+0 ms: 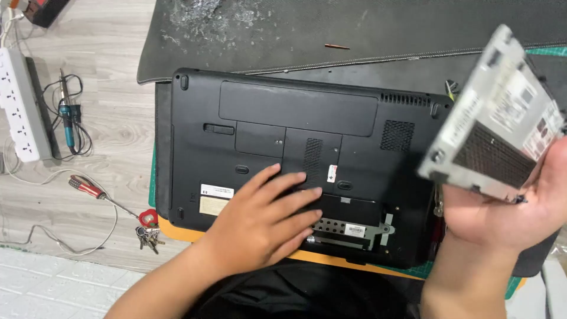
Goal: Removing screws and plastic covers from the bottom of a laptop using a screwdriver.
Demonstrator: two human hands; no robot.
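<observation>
A black laptop (307, 136) lies upside down on a dark mat, its underside facing up. My left hand (266, 221) rests flat on its near edge, fingers spread, next to an open bay showing a metal bracket (348, 227). My right hand (508, 212) holds a flat silver drive in a metal caddy (496, 130) lifted above the laptop's right side, tilted and blurred.
A white power strip (20, 106) lies at the far left with a blue-handled soldering tool (68, 121) beside it. A red-handled screwdriver (88, 189) and a bunch of keys (147, 233) sit left of the laptop. A second dark mat (354, 29) covers the back.
</observation>
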